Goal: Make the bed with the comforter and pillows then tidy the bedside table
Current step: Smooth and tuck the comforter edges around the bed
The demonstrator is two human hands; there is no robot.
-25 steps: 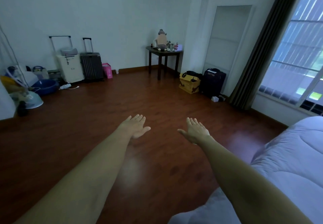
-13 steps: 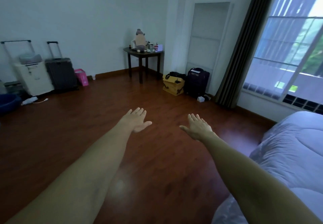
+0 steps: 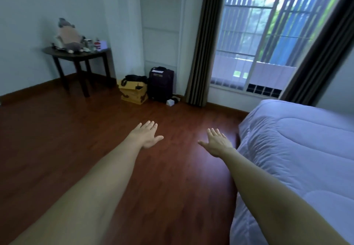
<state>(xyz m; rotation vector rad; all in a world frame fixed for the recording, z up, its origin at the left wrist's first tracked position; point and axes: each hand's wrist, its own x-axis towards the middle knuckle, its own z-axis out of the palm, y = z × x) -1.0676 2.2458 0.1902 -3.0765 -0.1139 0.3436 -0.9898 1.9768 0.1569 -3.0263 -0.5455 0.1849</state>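
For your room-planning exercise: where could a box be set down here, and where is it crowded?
Free: the wooden floor between the dark table and the comforter, under both open hands. Crowded: the tabletop, with a stuffed toy, and the wall strip holding the cardboard box and suitcase.

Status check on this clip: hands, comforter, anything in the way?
Left hand and right hand open, empty, held out over the floor. Comforter spread on the bed, untouched. No pillows in view. Nothing between hands and bed.

One camera is sitting on the person's head, looking forward and down across the wood floor [image 3: 95, 149] toward the far wall and window [image 3: 268, 43]. Both arms are reaching out in front. The bed [image 3: 306, 149] is showing close by on the right.
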